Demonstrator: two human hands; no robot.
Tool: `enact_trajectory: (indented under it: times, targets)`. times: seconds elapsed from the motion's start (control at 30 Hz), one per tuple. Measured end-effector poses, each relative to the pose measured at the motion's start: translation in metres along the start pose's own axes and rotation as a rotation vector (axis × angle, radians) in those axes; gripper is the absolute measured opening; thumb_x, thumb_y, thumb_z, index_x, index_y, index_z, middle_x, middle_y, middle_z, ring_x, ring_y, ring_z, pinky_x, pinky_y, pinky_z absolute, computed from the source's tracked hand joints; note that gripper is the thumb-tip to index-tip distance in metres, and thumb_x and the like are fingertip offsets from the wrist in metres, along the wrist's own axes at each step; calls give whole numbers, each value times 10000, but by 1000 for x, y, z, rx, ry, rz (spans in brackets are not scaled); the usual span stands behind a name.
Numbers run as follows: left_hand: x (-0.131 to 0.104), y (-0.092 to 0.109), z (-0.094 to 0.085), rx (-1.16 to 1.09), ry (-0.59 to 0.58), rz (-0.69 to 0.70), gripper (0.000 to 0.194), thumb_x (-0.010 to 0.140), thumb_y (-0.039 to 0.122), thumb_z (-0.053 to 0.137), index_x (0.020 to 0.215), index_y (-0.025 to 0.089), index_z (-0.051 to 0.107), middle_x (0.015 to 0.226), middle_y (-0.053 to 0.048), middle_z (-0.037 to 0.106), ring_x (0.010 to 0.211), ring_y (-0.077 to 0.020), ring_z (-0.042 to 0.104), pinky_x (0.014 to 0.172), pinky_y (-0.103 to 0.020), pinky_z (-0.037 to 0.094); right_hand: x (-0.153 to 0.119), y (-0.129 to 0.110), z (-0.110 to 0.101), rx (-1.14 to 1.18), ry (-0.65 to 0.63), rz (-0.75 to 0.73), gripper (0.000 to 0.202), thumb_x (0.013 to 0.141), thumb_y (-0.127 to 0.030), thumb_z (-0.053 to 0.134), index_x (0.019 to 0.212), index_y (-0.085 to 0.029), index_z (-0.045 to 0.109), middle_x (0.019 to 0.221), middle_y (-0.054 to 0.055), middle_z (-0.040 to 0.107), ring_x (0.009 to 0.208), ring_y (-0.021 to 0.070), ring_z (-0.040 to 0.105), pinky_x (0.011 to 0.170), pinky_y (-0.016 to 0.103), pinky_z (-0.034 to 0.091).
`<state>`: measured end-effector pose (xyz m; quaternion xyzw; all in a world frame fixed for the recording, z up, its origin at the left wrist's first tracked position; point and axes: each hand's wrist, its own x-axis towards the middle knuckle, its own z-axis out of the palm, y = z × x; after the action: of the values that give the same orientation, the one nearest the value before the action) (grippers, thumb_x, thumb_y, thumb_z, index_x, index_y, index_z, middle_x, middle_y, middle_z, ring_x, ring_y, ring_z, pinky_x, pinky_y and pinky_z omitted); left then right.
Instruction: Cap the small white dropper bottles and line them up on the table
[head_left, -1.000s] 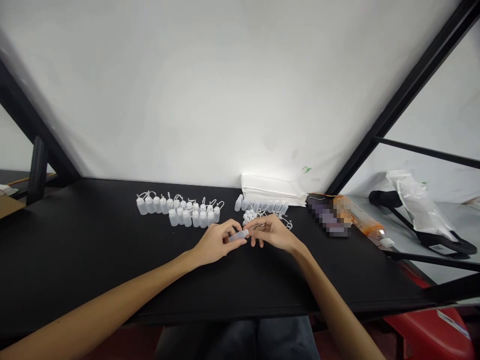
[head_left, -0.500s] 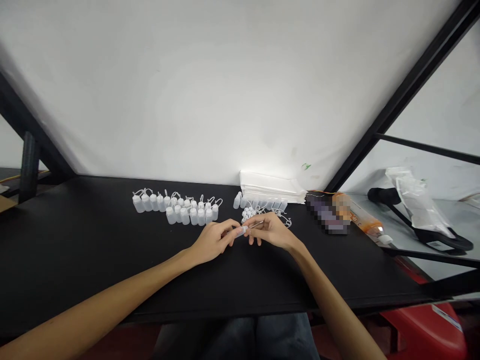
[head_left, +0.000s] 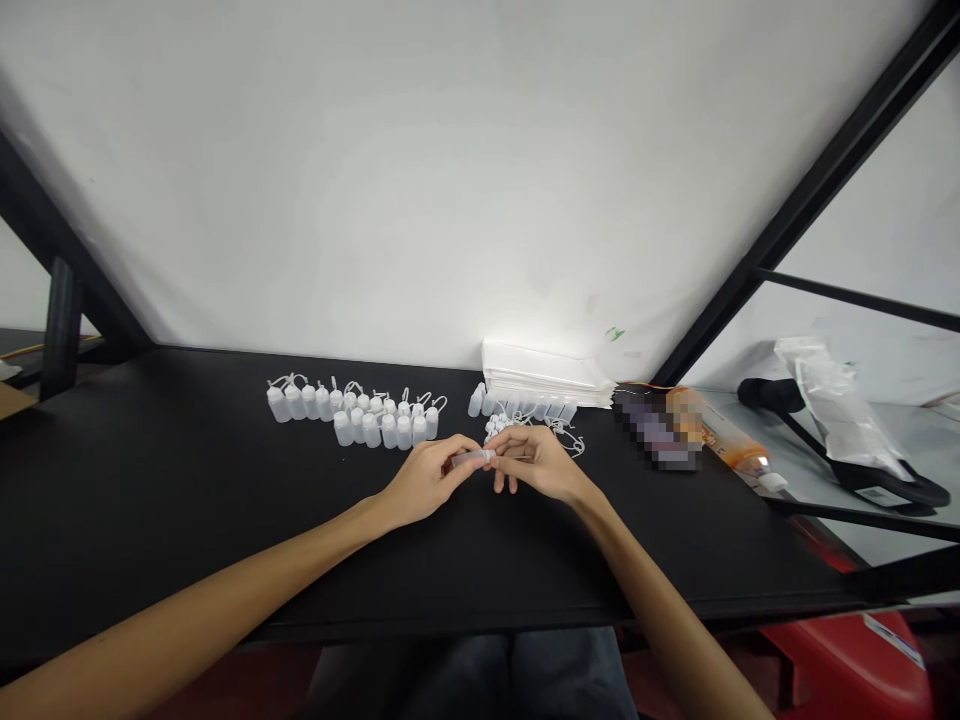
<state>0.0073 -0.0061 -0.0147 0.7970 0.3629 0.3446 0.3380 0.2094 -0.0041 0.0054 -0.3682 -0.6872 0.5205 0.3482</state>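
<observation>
My left hand [head_left: 429,475] is closed around a small translucent squeeze bottle [head_left: 469,457], which lies on its side with its neck towards the right. At that neck, my right hand [head_left: 546,463] pinches a small white cap [head_left: 488,456]; whether it is fully seated on the neck I cannot tell. Just beyond my right hand lie loose white caps [head_left: 495,426] with looped straps [head_left: 568,437]. To the left stand several capped bottles [head_left: 367,428] in uneven rows, upright, their thin straps sticking up.
A stack of white sheets [head_left: 544,370] lies against the wall, with several uncapped bottles [head_left: 477,400] in front. Further right are a blurred-out dark item [head_left: 652,430] and an orange-labelled plastic bottle [head_left: 731,440] on its side. A black frame bar [head_left: 795,190] slants up at the right.
The bottle between my hands has tipped nearer to level, and more of its body shows. My right fingers have curled closer round the cap. The standing bottles have not moved.
</observation>
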Motion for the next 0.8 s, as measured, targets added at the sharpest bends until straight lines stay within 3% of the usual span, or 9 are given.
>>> enact_trajectory:
  times: [0.17,0.4,0.8]
  targets:
    - [-2,-2,1,31,44,80,229,928,350,534,940,145,636,671,17,594,523,-82,469,512,-201,377,0,2,2,55,-1,-23,313,772,-404,731,861,-120,636,580,24,645,534,160,651,465,243,504]
    - [-5,-10,3,173,93,187,192,938,327,536,955,154,617,734,6,598,569,-92,484,557,-215,405,0,2,5,140,-25,-50,296,800,-389,715,848,-120,599,636,37,656,574,156,647,499,273,540]
    - [-7,-12,4,568,215,579,206,989,242,438,1008,107,592,732,-12,554,502,-81,444,435,-200,334,0,3,6,200,-48,-70,262,803,-357,722,838,-131,595,635,17,657,575,146,659,599,302,563]
